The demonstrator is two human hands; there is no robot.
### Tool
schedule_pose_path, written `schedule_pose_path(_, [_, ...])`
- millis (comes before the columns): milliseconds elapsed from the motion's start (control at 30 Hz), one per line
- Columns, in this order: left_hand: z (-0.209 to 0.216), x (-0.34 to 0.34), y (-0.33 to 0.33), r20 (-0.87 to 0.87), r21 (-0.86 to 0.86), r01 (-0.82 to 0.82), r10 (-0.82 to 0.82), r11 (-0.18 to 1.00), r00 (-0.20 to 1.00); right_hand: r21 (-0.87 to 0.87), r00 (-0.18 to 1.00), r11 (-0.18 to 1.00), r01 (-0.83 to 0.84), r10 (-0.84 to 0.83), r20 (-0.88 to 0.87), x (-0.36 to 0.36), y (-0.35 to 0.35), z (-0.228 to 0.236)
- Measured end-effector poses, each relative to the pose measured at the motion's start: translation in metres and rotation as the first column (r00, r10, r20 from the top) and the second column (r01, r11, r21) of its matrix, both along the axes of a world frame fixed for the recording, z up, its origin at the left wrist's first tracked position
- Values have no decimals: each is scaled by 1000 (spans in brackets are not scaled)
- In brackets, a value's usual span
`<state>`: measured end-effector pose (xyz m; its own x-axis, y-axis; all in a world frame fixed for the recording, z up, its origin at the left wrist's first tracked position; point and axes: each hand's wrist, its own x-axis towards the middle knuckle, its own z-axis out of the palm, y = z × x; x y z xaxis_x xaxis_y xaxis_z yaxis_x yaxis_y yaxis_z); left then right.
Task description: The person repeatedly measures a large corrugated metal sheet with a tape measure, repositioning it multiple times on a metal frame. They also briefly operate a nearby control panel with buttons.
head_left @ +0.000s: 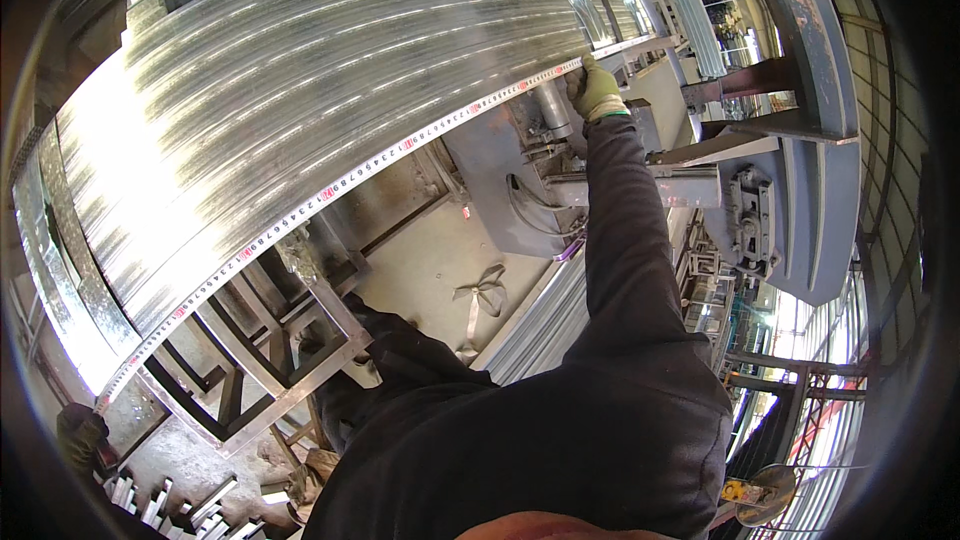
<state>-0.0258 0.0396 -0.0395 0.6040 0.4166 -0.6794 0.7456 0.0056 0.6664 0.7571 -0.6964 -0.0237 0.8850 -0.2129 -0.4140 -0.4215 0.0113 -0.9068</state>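
A person in dark clothing, seen from above, stretches a white measuring tape from 8 o'clock to 1 o'clock, along the near edge of a broad, ribbed, shiny metal panel that fills the view from 9 round to 12. The right hand, in a pale yellow-green glove at 1 o'clock, has its grip closed on the tape right at the panel's edge, the arm reaching nearly straight. The left hand, dark and shadowed at 8 o'clock, has its grip around the tape's other end, just beyond the panel's corner; the finger positions are too dim to tell. Between corner and hand, the tape spans open air. Below the panel's edge, toward 8 o'clock, a rectangular metal frame stands close in, narrowing the room beside the person's legs. A pale surface widens near the middle, with a grey strap lying on it, bounded toward 5 o'clock by long metal bars. At 3 o'clock a large grey steel structure limits the space beyond the right arm. Short cut metal pieces lie at 7 o'clock.
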Motion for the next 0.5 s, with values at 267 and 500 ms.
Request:
schedule_pose_path(267, [-26,-22,11,8,-3,-48,48,999,999,-53,994,993,-105,106,13,-7,7,-6])
schedule_pose_path(500, [-43,-18,11,55,-7,-50,51,999,997,-20,999,999,-39,39,11,-9,1,-22])
